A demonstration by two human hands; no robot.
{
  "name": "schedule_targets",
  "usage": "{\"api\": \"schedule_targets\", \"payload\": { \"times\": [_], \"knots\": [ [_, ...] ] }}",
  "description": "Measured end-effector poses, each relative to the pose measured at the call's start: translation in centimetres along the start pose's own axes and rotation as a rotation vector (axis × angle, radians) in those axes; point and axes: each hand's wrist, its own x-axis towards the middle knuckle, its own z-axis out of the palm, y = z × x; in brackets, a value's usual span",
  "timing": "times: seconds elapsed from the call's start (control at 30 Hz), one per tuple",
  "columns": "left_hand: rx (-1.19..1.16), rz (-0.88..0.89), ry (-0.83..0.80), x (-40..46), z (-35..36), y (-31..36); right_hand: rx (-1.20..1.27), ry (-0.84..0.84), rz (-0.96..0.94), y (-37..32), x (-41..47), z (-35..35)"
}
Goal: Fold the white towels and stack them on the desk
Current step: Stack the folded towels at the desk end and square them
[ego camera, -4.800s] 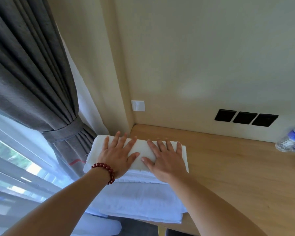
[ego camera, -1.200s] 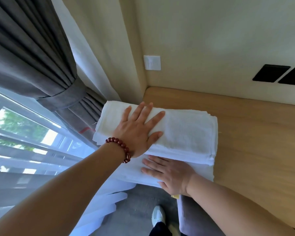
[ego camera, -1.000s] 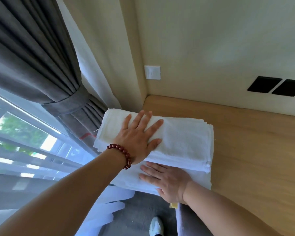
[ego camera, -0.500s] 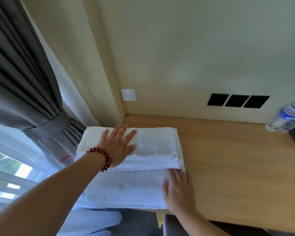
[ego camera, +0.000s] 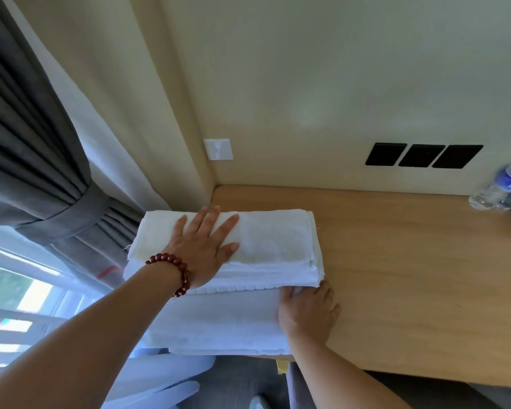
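Observation:
A stack of folded white towels sits at the left end of the wooden desk (ego camera: 396, 261), near the corner of the wall. The top folded towel (ego camera: 278, 240) lies on a larger folded towel (ego camera: 219, 323) whose front part reaches the desk's front edge. My left hand (ego camera: 204, 249), with a red bead bracelet at the wrist, rests flat with spread fingers on the top towel's left half. My right hand (ego camera: 307, 311) lies on the lower towel's right end, its fingertips tucked under the near right corner of the top towel.
A grey curtain (ego camera: 36, 160) tied back hangs at the left by a window. A white wall plate (ego camera: 218, 149) and three black sockets (ego camera: 422, 154) are on the wall. A water bottle (ego camera: 502, 187) lies at the desk's far right. A shoe shows below on the floor.
My right hand slid from the lower towel's front middle to its right end, beside the top towel's corner. My left hand stays flat on the top towel. The view tilted up.

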Motion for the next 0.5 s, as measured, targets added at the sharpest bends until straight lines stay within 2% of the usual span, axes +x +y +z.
{"api": "schedule_targets", "payload": {
  "times": [0.27, 0.5],
  "knots": [
    [0.074, 0.036, 0.079, 0.6, 1.4, 1.2, 0.13, 0.074, -0.066, 1.8, 1.9, 3.5],
    [0.076, 0.018, 0.063, -0.4, 1.3, 1.2, 0.189, -0.044, -0.049, 2.6, 2.2, 2.8]
  ]
}}
